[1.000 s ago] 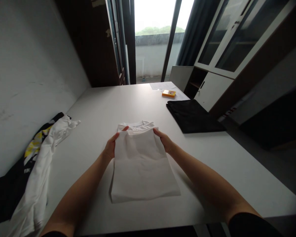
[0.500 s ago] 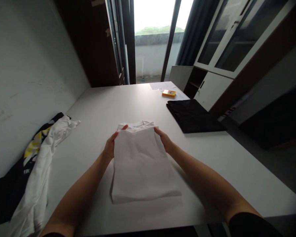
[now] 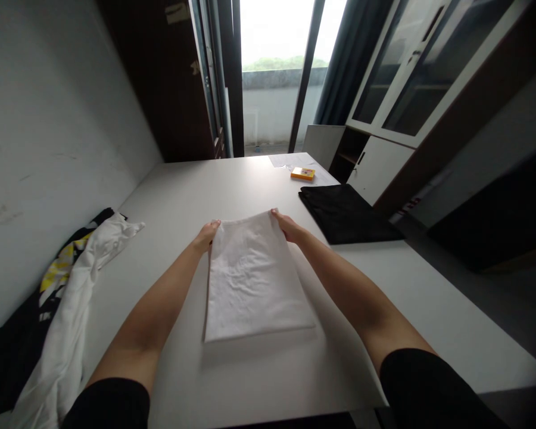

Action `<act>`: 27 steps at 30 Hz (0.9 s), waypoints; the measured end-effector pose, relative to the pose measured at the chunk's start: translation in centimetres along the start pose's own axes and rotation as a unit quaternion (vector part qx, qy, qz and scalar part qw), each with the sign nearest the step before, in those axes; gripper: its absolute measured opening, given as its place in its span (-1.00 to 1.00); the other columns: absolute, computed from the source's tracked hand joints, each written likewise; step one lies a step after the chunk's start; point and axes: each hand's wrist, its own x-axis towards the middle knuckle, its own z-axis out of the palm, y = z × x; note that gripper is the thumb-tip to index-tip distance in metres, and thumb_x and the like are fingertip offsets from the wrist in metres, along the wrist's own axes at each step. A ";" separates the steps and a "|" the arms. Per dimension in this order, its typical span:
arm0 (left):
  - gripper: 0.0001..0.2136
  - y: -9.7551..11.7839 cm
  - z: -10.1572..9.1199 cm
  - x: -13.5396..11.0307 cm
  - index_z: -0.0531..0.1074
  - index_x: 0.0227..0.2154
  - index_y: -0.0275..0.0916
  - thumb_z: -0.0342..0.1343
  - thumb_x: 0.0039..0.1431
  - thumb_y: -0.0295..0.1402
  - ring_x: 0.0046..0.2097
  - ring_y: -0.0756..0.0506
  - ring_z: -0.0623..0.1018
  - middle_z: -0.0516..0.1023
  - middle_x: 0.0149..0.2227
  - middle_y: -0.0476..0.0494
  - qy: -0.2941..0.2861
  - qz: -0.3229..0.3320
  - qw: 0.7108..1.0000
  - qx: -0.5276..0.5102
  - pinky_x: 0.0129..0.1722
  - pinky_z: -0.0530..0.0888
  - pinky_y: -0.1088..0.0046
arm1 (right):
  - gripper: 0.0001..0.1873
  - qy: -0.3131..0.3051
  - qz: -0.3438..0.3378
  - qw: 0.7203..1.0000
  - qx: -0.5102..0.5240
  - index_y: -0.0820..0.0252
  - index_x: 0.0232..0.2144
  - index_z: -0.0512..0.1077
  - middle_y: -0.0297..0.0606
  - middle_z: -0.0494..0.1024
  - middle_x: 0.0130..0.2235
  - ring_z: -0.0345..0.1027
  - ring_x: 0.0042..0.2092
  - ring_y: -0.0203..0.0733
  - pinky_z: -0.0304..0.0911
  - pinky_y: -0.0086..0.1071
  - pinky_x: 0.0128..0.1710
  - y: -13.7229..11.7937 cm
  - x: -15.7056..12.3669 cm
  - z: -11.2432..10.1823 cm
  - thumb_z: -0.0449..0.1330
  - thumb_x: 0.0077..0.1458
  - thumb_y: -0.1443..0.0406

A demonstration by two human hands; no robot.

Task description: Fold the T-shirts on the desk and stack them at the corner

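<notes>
A folded white garment [image 3: 252,279] lies flat on the white table [image 3: 192,190] in front of me. My left hand [image 3: 206,234] grips its far left corner, fingers closed on the cloth. My right hand [image 3: 284,224] grips the far right corner the same way. The folded-over layer covers the collar that lay beyond it. Both forearms stretch along the garment's sides.
A heap of white, black and yellow clothes [image 3: 58,298] lies at the left against the wall. A folded black garment [image 3: 346,211] sits at the right, with a small orange box [image 3: 303,173] and papers beyond it. A cabinet [image 3: 384,149] stands right of the table.
Both hands moved the near layer's edge farther away over the collar, so the garment now lies as one closed fold. The view has tilted slightly.
</notes>
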 end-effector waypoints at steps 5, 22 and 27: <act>-0.68 -1.8 -0.2 1.9 0.46 0.06 -0.28 0.18 0.37 -0.20 -0.02 -0.17 0.57 0.52 0.04 -0.21 0.092 0.011 0.978 0.187 -0.04 0.57 0.17 | -0.73 0.137 -0.104 0.896 -0.408 0.16 -0.31 0.53 -0.19 0.66 -0.20 0.48 -0.13 -0.07 0.24 -0.41 -0.20 2.4 1.4 0.3 0.14 0.31 0.15; -0.57 -2.5 3.9 -3.2 0.32 0.28 -0.16 -0.05 0.42 -0.23 0.40 -0.32 0.18 0.26 0.36 -0.30 0.112 0.256 0.804 0.525 0.38 0.11 0.02 | -0.57 0.107 -0.337 0.775 -0.524 0.14 0.18 0.45 -0.10 0.48 0.17 0.31 0.19 -0.03 0.20 -0.19 0.24 4.7 -0.9 1.8 -0.03 0.42 0.16; -0.45 -4.6 5.6 -3.6 0.26 0.35 -0.03 -0.02 0.39 0.02 0.46 -0.26 0.09 0.13 0.46 -0.11 -0.012 0.281 0.775 0.565 0.43 0.01 0.05 | -0.38 -0.010 -0.288 0.755 -0.589 0.06 0.37 0.26 -0.19 0.13 0.45 -0.11 0.47 0.05 -0.11 -0.06 0.42 6.2 -0.1 2.2 -0.05 0.41 -0.03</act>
